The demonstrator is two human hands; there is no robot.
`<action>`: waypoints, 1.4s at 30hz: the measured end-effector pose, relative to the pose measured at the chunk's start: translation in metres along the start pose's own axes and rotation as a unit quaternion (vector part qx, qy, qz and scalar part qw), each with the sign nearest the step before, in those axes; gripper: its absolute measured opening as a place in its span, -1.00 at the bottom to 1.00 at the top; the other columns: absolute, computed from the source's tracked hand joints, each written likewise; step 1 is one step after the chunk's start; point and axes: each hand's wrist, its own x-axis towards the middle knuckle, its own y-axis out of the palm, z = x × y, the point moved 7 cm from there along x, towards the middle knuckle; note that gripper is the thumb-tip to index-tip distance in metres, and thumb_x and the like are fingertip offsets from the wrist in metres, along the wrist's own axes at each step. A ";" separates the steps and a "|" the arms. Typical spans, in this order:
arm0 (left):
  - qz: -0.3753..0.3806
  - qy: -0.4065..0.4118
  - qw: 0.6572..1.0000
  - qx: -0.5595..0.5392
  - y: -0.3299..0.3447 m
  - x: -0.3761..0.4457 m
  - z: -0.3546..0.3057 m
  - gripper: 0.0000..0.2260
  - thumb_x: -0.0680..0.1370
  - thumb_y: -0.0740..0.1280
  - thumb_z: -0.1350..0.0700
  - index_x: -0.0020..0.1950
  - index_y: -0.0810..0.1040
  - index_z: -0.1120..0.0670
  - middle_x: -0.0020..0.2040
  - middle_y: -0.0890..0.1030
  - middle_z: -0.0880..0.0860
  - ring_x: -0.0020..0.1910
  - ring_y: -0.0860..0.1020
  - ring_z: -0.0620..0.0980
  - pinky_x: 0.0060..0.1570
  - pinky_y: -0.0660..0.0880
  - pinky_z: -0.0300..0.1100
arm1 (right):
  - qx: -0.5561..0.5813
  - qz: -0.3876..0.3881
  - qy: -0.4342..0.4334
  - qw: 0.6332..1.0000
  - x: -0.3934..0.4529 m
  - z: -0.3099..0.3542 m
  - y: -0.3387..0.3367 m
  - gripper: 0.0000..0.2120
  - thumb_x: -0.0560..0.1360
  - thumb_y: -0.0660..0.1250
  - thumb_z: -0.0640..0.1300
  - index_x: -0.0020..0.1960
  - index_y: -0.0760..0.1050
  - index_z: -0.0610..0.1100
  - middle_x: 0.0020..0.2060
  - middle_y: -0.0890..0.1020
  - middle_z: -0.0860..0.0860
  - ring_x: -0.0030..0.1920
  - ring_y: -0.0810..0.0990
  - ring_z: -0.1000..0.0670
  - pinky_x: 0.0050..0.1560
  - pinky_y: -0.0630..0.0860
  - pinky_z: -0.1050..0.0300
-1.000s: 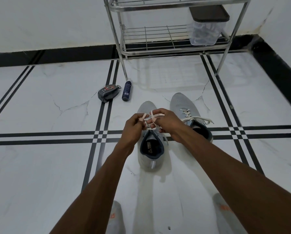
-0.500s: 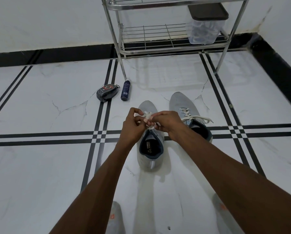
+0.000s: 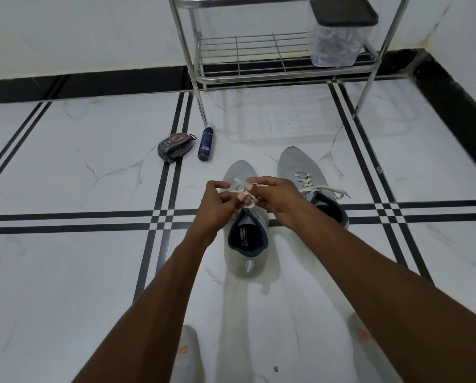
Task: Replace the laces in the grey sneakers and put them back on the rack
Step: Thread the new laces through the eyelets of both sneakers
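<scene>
Two grey sneakers stand side by side on the white marble floor, toes pointing away from me. Over the tongue of the left sneaker [image 3: 246, 252] both hands work its white lace [image 3: 238, 182]. My left hand [image 3: 217, 203] pinches one strand of the lace. My right hand [image 3: 275, 196] pinches the other strand close beside it. The right sneaker [image 3: 297, 164] has its white lace tied in a bow, with ends trailing to the right. The steel rack [image 3: 259, 51] stands against the wall beyond the shoes.
A clear plastic container with a dark lid [image 3: 339, 37] sits on the rack's lower shelf at right. A black shoe-polish sponge case [image 3: 174, 147] and a dark blue spray can [image 3: 205, 143] lie on the floor left of the shoes. My socked feet [image 3: 188, 355] show at the bottom.
My hands have drawn closer together over the left sneaker's tongue and the lace loop held up a second ago has been pulled down tight.
</scene>
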 end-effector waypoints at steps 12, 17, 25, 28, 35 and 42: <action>-0.050 -0.030 0.998 -0.026 -0.006 0.002 -0.002 -0.75 0.56 0.41 0.15 0.22 0.49 0.08 -0.11 0.73 0.03 -0.03 0.66 0.02 0.01 0.56 -0.09 | -0.535 -0.018 -0.270 0.800 -0.011 0.046 0.020 -0.91 0.34 0.54 -0.21 -0.17 0.74 -0.08 -0.24 0.71 -0.02 -0.25 0.65 0.01 -0.20 0.60 0.13; -0.027 -0.001 0.999 -0.044 -0.005 -0.005 -0.005 -0.70 0.59 0.32 0.24 0.31 0.48 0.05 0.03 0.73 0.01 0.10 0.66 0.01 0.10 0.57 -0.08 | -0.497 -0.075 -0.265 0.823 -0.013 0.039 0.015 -0.80 0.24 0.62 -0.09 -0.24 0.63 -0.10 -0.28 0.65 0.00 -0.27 0.60 0.00 -0.25 0.57 0.06; 0.034 0.080 0.996 0.038 -0.005 -0.001 -0.012 -0.75 0.57 0.45 0.15 0.25 0.65 0.05 0.08 0.73 -0.01 0.13 0.66 -0.02 0.13 0.60 -0.11 | -0.347 -0.052 -0.202 0.914 -0.009 0.032 -0.002 -0.89 0.31 0.60 -0.16 -0.24 0.68 -0.13 -0.33 0.71 0.00 -0.29 0.70 0.02 -0.20 0.68 0.03; -0.028 0.107 0.990 0.092 -0.018 0.000 -0.011 -0.88 0.52 0.50 0.08 0.02 0.75 0.07 -0.09 0.74 -0.02 -0.03 0.69 -0.05 0.07 0.63 -0.08 | -0.352 -0.022 -0.182 0.918 -0.009 0.034 -0.014 -0.81 0.31 0.65 -0.05 -0.21 0.71 -0.13 -0.36 0.71 0.00 -0.36 0.65 0.08 -0.35 0.58 0.22; -0.121 0.064 0.970 0.199 -0.050 -0.016 0.016 -0.90 0.51 0.51 0.11 -0.06 0.76 0.12 -0.23 0.72 0.00 -0.22 0.67 -0.09 -0.19 0.55 -0.23 | -0.510 -0.050 -0.151 0.845 -0.012 0.037 -0.054 -0.90 0.39 0.58 -0.13 -0.20 0.73 -0.16 -0.29 0.71 -0.04 -0.26 0.62 0.09 -0.20 0.52 0.24; -0.176 0.096 0.943 0.266 -0.054 -0.030 0.008 -0.95 0.51 0.47 0.22 -0.13 0.73 0.14 -0.32 0.65 -0.04 -0.29 0.62 -0.10 -0.30 0.43 -0.34 | -0.626 -0.071 -0.134 0.765 -0.004 0.027 -0.046 -0.93 0.42 0.56 -0.23 -0.21 0.70 -0.21 -0.47 0.58 0.05 -0.40 0.57 0.16 -0.30 0.52 0.26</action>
